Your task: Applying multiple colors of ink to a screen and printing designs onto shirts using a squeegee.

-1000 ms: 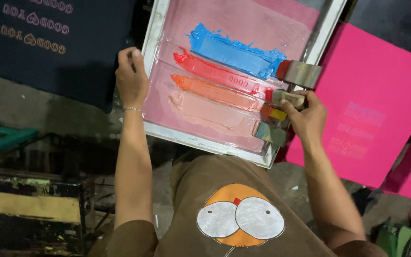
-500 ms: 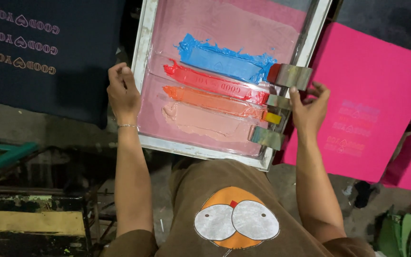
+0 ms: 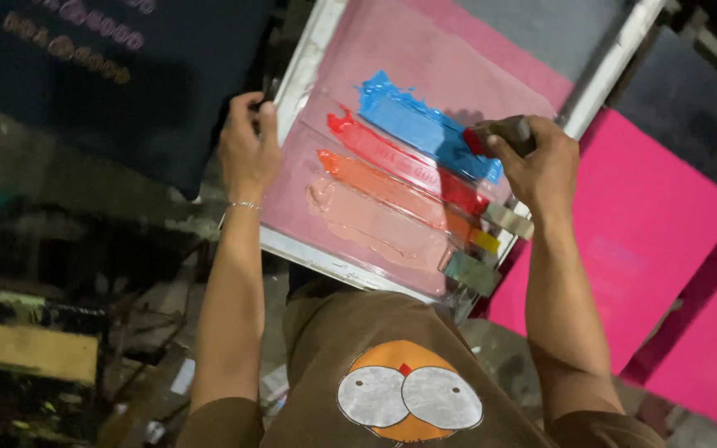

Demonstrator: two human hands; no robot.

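On the pink mesh printing screen [image 3: 425, 75], right hand [image 3: 541, 166] grips a small squeegee [image 3: 504, 133] over blue ink [image 3: 412, 124]; left hand [image 3: 246, 149] clasps the white frame [image 3: 304, 66], steadying the stroke.

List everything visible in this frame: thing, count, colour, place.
screen frame: one, white rim, pink mesh, centre
ink bands: four; blue, red, orange, peach; across the mesh
squeegees: four, grey, at the bands' right ends; one in the right hand
dark garment: one, navy with printed rows, upper left
pink panels: at least two, right
brown shirt: one, round orange and white design, bottom
left hand: grips the frame's left rim
right hand: shut on the top squeegee
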